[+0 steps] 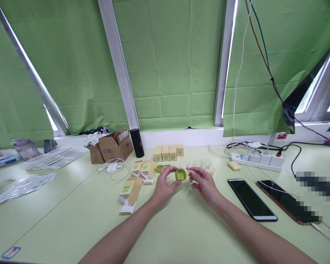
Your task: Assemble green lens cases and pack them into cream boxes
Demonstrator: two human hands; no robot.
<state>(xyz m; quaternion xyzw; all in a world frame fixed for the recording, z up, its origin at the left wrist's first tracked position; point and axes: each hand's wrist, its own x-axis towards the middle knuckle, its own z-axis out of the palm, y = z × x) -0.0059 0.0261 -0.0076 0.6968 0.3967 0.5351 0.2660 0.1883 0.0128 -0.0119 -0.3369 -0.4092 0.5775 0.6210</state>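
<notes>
My left hand (165,187) pinches a small green case (180,174) between thumb and fingers, holding it just above the pale green table (181,231). My right hand (203,181) is beside it, fingers closed on a tiny pale object (189,170) that I cannot make out. Opened tan boxes with green labels (137,176) lie just left of my left hand. A row of several closed tan boxes (169,153) stands behind. Another green case (160,168) and clear plastic trays (207,167) lie behind my hands.
Two phones (251,200) (286,201) lie at the right, near a white power strip (260,160) with chargers and cables. A cardboard box (112,146) and a black cylinder (136,143) stand at the back. Plastic packets (22,185) lie at the left.
</notes>
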